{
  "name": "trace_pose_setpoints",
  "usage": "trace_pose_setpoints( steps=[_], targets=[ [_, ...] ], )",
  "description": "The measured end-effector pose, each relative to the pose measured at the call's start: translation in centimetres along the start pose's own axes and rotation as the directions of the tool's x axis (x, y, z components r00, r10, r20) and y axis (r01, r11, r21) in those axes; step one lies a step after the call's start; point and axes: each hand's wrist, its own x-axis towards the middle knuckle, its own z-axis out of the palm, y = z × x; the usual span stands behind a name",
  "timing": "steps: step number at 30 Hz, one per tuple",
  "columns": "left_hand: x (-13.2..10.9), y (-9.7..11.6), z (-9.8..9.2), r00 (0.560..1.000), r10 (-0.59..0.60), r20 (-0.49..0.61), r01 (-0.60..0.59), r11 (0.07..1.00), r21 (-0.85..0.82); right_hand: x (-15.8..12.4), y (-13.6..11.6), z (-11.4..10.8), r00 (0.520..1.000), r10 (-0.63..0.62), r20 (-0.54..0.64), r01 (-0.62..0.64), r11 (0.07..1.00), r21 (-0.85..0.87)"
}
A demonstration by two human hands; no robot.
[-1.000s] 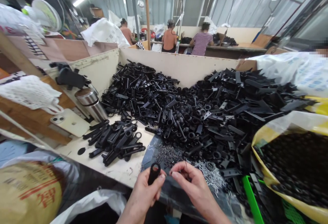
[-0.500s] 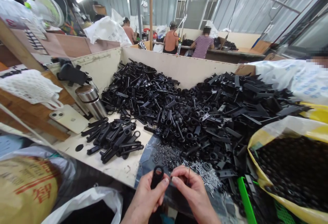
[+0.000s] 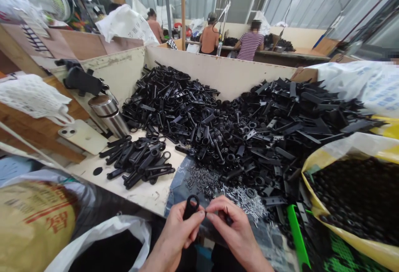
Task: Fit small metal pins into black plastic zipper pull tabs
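My left hand (image 3: 181,231) is wrapped round a black plastic part with a ring end (image 3: 191,206), the ring pointing up and away from me. Close beside it, my right hand (image 3: 230,227) has thumb and forefinger pinched together near the left thumb tip. Whatever is in that pinch is too small to make out; something dark also shows under the curled right fingers. Just beyond both hands lie small metal rivets (image 3: 199,179) and longer silvery pins (image 3: 246,203) on a dark blue cloth (image 3: 176,189).
A large heap of black plastic parts (image 3: 199,122) fills the bench. Similar parts (image 3: 141,162) lie in a smaller pile at left, near a steel flask (image 3: 109,116) and a phone (image 3: 82,137). A yellow sack (image 3: 314,155) and green basket (image 3: 297,236) stand at right. Several people work behind.
The camera view has tilted slightly downward. Both hands stay close together, with the right fingertips now nearer the left thumb and the ringed part.
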Motion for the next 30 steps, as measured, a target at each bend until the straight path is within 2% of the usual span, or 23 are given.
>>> trace_pose_setpoints(
  steps=[6, 8, 13, 19, 25, 28, 30],
  targets=[
    [0.3, -0.3, 0.3, 0.997, -0.07, 0.017, 0.072, 0.995, -0.074, -1.1, 1.2, 0.5, 0.974, 0.219, -0.065, -0.213, 0.973, 0.086],
    [0.3, -0.3, 0.4, 0.996, -0.085, 0.007, 0.086, 0.992, -0.089, -1.2, 1.4, 0.5, 0.978, 0.189, -0.083, -0.184, 0.981, 0.066],
    [0.1, -0.4, 0.7, 0.986, -0.163, 0.025, 0.164, 0.958, -0.237, -1.2, 0.6, 0.0, 0.998, -0.008, -0.058, 0.005, 0.999, -0.052],
    [-0.5, -0.6, 1.0, 0.952, -0.295, 0.086, 0.304, 0.867, -0.395, -1.7, 0.0, -0.5, 0.996, -0.078, -0.033, 0.073, 0.988, -0.139],
    [-1.3, 0.2, 1.4, 0.946, -0.288, 0.151, 0.324, 0.869, -0.373, -1.9, 0.0, -1.1, 0.997, -0.031, -0.066, 0.017, 0.98, -0.199],
    [-1.8, 0.4, 1.0, 0.943, -0.23, 0.241, 0.294, 0.915, -0.277, -2.1, 0.2, -1.4, 0.996, 0.007, -0.093, -0.027, 0.977, -0.213],
    [-2.1, 0.0, 0.5, 0.95, -0.189, 0.25, 0.241, 0.951, -0.196, -2.3, 0.2, -1.4, 0.998, -0.002, -0.064, -0.013, 0.975, -0.221]
  ],
)
